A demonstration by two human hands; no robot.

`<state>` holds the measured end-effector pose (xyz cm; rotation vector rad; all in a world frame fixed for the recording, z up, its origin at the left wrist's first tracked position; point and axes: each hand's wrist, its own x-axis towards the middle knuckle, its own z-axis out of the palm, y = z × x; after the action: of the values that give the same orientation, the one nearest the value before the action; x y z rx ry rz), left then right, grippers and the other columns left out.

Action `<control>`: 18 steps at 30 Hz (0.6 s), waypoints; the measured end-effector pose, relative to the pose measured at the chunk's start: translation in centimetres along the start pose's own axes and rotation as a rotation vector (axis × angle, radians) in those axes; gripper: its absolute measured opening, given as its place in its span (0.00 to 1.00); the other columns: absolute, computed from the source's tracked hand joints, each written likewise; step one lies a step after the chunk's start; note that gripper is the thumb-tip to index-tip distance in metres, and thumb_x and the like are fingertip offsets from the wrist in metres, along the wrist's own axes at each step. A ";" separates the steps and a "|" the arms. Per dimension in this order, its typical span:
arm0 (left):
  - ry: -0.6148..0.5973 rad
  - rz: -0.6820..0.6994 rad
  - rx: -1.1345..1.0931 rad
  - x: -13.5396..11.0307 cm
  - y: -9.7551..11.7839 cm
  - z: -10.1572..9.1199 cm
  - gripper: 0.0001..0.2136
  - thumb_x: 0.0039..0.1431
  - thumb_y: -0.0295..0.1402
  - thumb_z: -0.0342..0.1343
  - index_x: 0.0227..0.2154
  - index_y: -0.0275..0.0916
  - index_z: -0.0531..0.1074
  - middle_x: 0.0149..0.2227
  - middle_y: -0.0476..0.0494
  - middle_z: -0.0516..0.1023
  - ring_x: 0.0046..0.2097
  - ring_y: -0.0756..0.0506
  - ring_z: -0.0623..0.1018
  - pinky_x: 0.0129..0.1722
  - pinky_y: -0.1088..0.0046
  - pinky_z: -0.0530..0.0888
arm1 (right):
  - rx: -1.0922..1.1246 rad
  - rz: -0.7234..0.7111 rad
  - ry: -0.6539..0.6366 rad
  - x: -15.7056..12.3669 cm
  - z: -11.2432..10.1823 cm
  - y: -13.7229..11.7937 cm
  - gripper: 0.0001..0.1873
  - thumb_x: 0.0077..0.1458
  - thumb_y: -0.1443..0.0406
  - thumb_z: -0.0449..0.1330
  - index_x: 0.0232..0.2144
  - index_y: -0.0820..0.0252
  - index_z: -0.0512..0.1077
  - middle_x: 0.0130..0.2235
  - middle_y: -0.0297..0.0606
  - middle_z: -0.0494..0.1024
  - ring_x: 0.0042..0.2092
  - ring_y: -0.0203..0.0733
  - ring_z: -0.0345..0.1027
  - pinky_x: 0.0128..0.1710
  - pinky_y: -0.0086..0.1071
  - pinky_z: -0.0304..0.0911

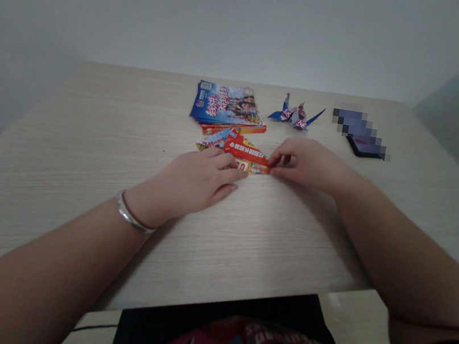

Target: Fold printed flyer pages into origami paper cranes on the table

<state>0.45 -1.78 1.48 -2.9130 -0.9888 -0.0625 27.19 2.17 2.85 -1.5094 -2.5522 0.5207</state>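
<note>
A folded sheet of printed paper (247,147), mostly red and orange with a blue part at its left, lies on the table in front of me. My left hand (206,179) rests on its lower left part, fingers stretched out flat over the paper. At the right end, my right hand (306,161) pinches the paper's pointed corner between thumb and fingers. Part of the sheet is hidden under my left fingers. Just beyond it is a stack of printed flyers (231,105), blue on top with orange edges below.
Folded paper cranes (293,115) in blue and white stand right of the stack. A dark phone (362,135), partly pixelated, lies farther right. The pale wooden table (103,119) meets a wall at the back. Its near edge is close to my lap.
</note>
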 end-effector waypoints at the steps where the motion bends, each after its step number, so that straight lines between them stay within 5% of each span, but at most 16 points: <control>1: 0.002 0.002 -0.006 0.0 -0.1 0.1 0.19 0.75 0.37 0.45 0.59 0.39 0.75 0.57 0.35 0.78 0.54 0.35 0.77 0.55 0.54 0.75 | -0.011 -0.056 -0.002 0.1 0.2 -0.2 0.09 0.56 0.65 0.64 0.39 0.57 0.83 0.40 0.39 0.82 0.41 0.42 0.73 0.41 0.34 0.64; 6: 0.024 0.006 -0.093 -0.1 -0.5 0.2 0.21 0.76 0.38 0.43 0.57 0.39 0.78 0.60 0.39 0.79 0.59 0.37 0.77 0.62 0.56 0.72 | -0.026 -0.158 -0.015 0.1 0.4 0.4 0.10 0.60 0.63 0.63 0.40 0.58 0.83 0.41 0.41 0.82 0.43 0.43 0.73 0.44 0.35 0.64; 11: 0.018 -0.007 -0.202 -0.1 -1.1 -0.4 0.22 0.76 0.40 0.41 0.51 0.40 0.81 0.58 0.43 0.82 0.61 0.43 0.78 0.64 0.62 0.71 | -0.279 -0.184 0.009 -0.9 -0.2 -0.3 0.13 0.64 0.62 0.59 0.39 0.56 0.84 0.41 0.42 0.82 0.45 0.47 0.73 0.44 0.38 0.62; 18: -0.029 -0.151 -0.128 -0.3 -1.7 -1.7 0.19 0.72 0.40 0.47 0.38 0.40 0.84 0.50 0.43 0.86 0.54 0.40 0.83 0.56 0.61 0.76 | -0.414 -0.129 0.038 -1.9 -0.2 -1.5 0.14 0.64 0.61 0.57 0.37 0.57 0.82 0.43 0.43 0.83 0.46 0.50 0.73 0.41 0.40 0.59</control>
<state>-0.84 -0.79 3.27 -2.9540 -1.2538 -0.0951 26.93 -0.08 3.71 -1.4278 -2.8242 -0.0591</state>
